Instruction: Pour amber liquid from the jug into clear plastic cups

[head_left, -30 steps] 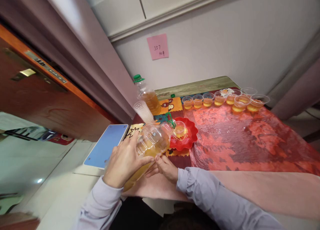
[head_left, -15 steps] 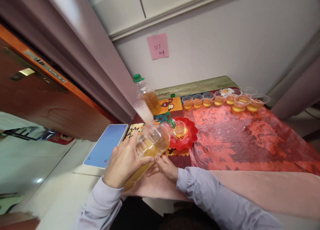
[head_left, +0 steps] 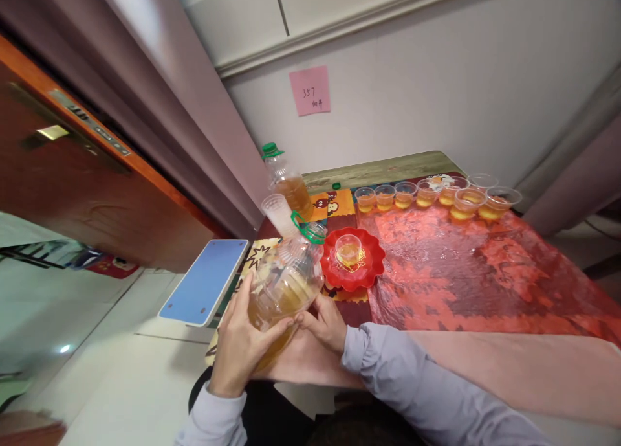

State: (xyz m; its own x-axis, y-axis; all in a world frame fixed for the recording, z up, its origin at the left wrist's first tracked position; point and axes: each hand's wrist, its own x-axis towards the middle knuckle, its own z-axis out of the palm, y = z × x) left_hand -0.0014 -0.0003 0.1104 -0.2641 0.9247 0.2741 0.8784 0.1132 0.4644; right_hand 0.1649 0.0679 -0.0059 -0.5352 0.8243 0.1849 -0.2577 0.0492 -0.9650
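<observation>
A clear plastic jug [head_left: 286, 284] of amber drink, uncapped with a green ring handle at its neck, leans to the right in both my hands. My left hand [head_left: 245, 336] wraps its left side. My right hand [head_left: 324, 322] grips its lower right side, some fingers hidden behind it. Just right of the jug's mouth, a clear plastic cup [head_left: 348, 250] with amber drink stands on a red scalloped plate [head_left: 373, 265]. Behind the jug are a stack of clear cups [head_left: 276, 211] and a second jug [head_left: 294, 192] with a green cap.
Several cups of amber drink [head_left: 427, 193] stand in a row along the table's back right. A small green cap [head_left: 336, 186] lies near the back edge. The table [head_left: 466, 271] has a shiny red cover. A blue-topped stool [head_left: 204, 281] stands at the left.
The jug has tipped back more upright, and its mouth has moved left, away from the cup on the red plate. Both hands still hold it.
</observation>
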